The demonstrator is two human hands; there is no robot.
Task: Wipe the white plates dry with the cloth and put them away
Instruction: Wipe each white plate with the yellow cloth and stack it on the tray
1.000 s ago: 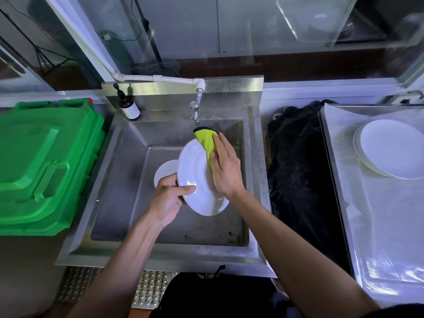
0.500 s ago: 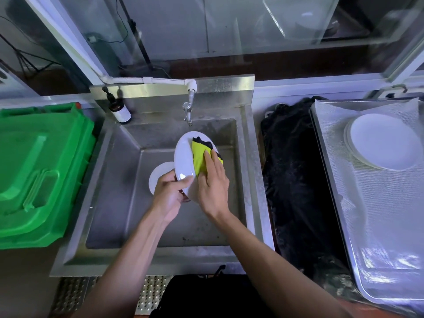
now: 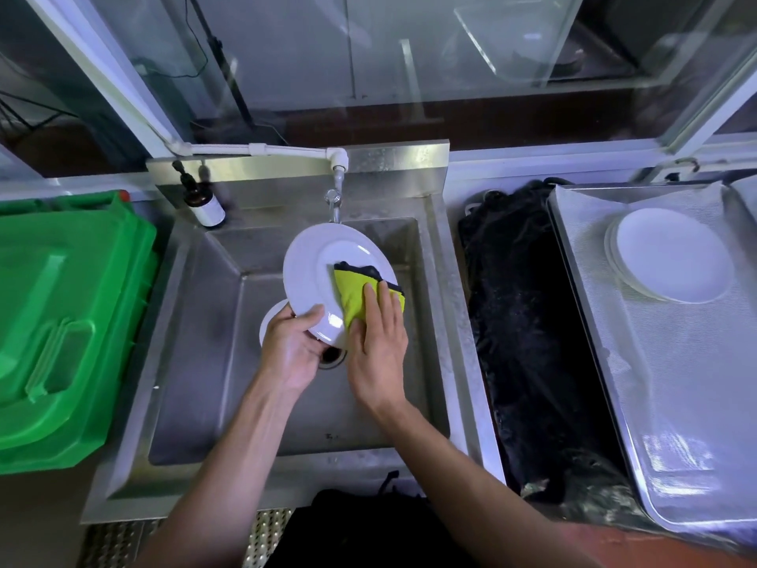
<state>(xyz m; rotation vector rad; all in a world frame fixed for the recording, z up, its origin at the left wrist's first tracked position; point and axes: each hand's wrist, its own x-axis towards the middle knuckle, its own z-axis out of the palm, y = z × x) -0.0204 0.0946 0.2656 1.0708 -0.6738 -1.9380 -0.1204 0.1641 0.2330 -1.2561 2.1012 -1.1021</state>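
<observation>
Over the steel sink (image 3: pixel 196 321) my left hand (image 3: pixel 291 346) grips the lower rim of a white plate (image 3: pixel 311 272), tilted with its underside toward me. My right hand (image 3: pixel 377 346) presses a yellow-green cloth with a dark edge (image 3: pixel 356 293) flat against the plate's right half. Another white plate (image 3: pixel 270 321) lies in the basin, mostly hidden behind my left hand. A stack of white plates (image 3: pixel 672 256) rests on the lined tray (image 3: pixel 676 383) at the right.
A green plastic bin (image 3: pixel 61 321) stands left of the sink. A tap (image 3: pixel 335 198) hangs just behind the held plate, and a brown pump bottle (image 3: pixel 202 202) sits at the sink's back left. Black cloth or bag (image 3: pixel 528 330) fills the gap between sink and tray.
The plate has turned from edge-on to showing its underside broadly. My right hand and the cloth have slid from the top edge down onto the plate's right side.
</observation>
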